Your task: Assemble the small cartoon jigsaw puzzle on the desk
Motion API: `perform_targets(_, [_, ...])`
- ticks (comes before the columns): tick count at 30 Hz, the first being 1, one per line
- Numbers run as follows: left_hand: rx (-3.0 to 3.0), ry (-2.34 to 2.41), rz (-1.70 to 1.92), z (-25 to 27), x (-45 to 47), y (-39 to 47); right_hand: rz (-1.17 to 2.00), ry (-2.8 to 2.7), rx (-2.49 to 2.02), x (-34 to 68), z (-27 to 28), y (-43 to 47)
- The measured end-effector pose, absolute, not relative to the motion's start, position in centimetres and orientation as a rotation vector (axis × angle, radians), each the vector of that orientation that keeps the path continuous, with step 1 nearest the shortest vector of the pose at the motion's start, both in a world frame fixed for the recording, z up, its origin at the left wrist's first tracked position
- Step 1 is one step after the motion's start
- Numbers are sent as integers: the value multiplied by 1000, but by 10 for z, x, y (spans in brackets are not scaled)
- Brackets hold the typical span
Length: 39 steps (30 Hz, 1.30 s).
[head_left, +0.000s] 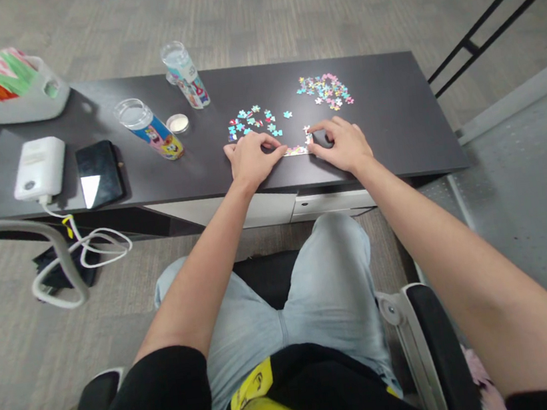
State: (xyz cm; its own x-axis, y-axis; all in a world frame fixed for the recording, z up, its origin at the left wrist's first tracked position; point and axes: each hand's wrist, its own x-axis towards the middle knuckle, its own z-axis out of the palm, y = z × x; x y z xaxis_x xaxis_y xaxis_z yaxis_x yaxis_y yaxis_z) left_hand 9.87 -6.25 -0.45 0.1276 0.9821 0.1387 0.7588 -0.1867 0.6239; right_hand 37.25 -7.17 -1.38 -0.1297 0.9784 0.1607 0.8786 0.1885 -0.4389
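Note:
A joined edge of jigsaw puzzle pieces (296,151) lies near the front of the dark table, with a short column rising at its right end. My left hand (251,159) is closed at the strip's left end, thumb and index finger drawn together; their tips partly hide what they hold. At the right corner, my right hand (345,144) curls its thumb and index finger around the short column, touching it. Loose blue jigsaw pieces (245,122) lie just beyond my left hand. A pile of pink, yellow and blue jigsaw pieces (326,90) sits farther back to the right.
Two clear-topped cartoon tubes (158,134) (188,80) stand left, beside a round lid (177,123). Farther left are a phone (99,174), a white power bank (39,168) with a cable, and a white basket (41,104). The table's edge (430,169) ends at the right.

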Motion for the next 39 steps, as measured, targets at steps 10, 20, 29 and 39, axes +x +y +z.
perform_targets(10, [1967, 1688, 738, -2, 100, -64, 338, -2069, -1765, 372, -13, -72])
perform_targets(20, [2002, 1676, 885, -16, 50, -37, 359, -2064, -1758, 372, -10, -73])
perform_targets(29, [2015, 1702, 842, -21, 37, -33, 337, -2075, -1770, 372, -11, -74])
perform_targets(39, [2082, 1653, 787, -17, 38, -40, 316, -2033, -1735, 371, -15, -74])
